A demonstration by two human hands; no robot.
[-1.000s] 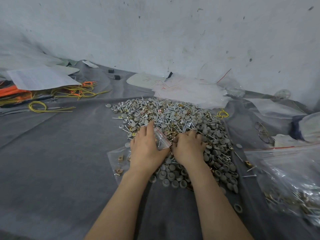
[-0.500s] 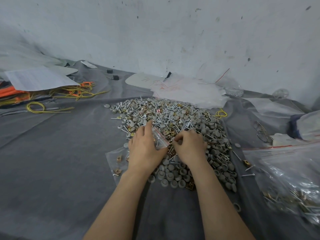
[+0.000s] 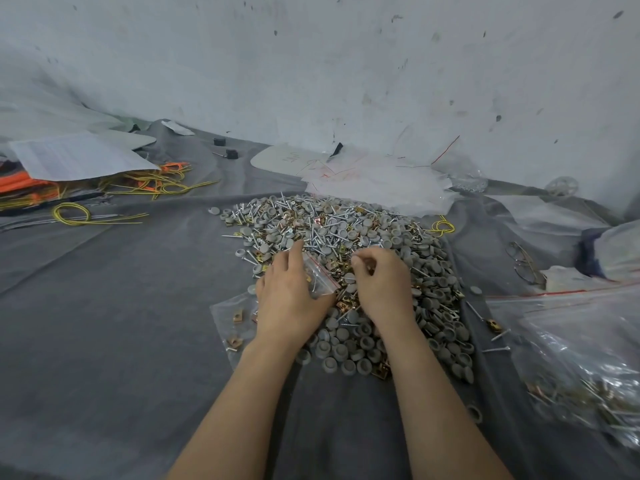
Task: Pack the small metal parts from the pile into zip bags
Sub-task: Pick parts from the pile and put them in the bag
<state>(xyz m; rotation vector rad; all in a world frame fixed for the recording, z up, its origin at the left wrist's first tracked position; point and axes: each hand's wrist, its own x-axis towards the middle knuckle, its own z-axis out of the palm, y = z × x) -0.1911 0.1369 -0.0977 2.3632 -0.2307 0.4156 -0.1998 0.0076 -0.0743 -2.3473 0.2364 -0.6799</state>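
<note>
Plastic zip bag point(image 3: 320, 277): left hand point(image 3: 291, 299) holds it
Right hand point(image 3: 384, 285): curled on pile point(image 3: 346, 233), grip unclear
Cloth point(image 3: 121, 323): bare at left

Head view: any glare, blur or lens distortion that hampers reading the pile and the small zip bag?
Head view: flat, soft light, faint shadows; wide-angle lens bows the wall's foot; pile sharp at centre; small zip bag in the left hand legible; large plastic bag at right edge glints and blurs.
</note>
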